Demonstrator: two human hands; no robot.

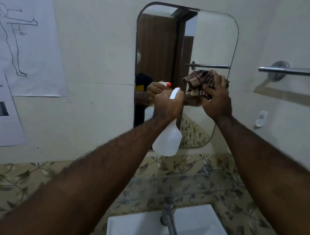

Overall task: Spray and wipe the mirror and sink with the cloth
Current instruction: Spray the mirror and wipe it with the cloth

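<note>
A rounded wall mirror (212, 38) hangs above a white sink (202, 230) with a metal tap (168, 218). My left hand (167, 105) grips the neck of a white spray bottle (168, 140) with an orange nozzle, held up close to the lower part of the mirror. My right hand (217, 100) presses a bunched brown striped cloth (197, 81) against the glass, to the right of the bottle. Both hands and the bottle are reflected in the mirror.
A chrome towel rail (293, 70) juts from the wall at the right, with a small white wall fitting (260, 118) below it. Paper posters (23, 32) are taped to the wall at the left. Leaf-patterned tiles (34, 178) run behind the sink.
</note>
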